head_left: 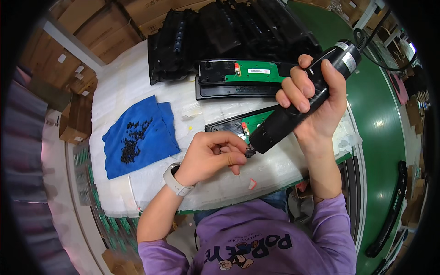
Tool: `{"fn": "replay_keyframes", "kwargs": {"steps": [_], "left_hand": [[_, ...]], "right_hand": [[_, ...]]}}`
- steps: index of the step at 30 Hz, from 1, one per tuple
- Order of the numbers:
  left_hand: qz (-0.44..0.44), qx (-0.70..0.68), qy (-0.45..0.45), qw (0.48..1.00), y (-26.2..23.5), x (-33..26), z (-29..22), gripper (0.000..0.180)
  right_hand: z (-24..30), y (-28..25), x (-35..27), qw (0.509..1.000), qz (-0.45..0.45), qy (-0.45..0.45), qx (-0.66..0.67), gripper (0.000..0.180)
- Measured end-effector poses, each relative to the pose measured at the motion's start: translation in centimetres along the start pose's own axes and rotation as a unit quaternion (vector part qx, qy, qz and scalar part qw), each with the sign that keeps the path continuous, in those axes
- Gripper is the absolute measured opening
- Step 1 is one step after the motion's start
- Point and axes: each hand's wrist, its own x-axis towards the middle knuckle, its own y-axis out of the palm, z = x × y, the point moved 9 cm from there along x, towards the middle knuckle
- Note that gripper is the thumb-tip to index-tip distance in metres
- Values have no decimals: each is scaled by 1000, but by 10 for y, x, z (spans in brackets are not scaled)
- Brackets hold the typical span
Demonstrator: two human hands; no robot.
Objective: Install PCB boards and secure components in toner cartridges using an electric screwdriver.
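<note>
My right hand (326, 112) is wrapped round a black electric screwdriver (279, 126), tilted with its tip down and to the left. At that tip, the fingers of my left hand (204, 153) are pinched together. Whatever they hold there is too small and hidden to make out. Just behind the fingers lies a black panel (215, 127) with a green circuit board and a red part on it, partly covered by my hand and the tool. A blue cloth (166, 137) to the left carries a heap of small black screws (130, 151).
Farther back rest two black panels, one with a green circuit board (270, 78). Several glossy black housings (220, 34) are piled behind them. Cardboard boxes (103, 34) stand at the back left. A green surface (378, 114) runs along the right. The screwdriver's cable (366, 39) leads up right.
</note>
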Motion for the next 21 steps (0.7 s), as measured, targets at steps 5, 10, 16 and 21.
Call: {"fn": "replay_keyframes", "kwargs": {"steps": [5,10,16,21], "left_hand": [[2,8,-6,1000,-2,2,-2,10],[-113,-100,73,986,-34,6,-1,13],[-167,-149,145,964,-49,5,-6,17],[-161,-139,126,969,-51,5,2,20]], "right_hand": [[-5,-11,2,999,-36,21,28,24],[0,3,-1,999,19,-21,20,27],[-9,33,-18,964,195,-85,-158,35],[-15,44,-24,949,206,-76,-228,38]]}}
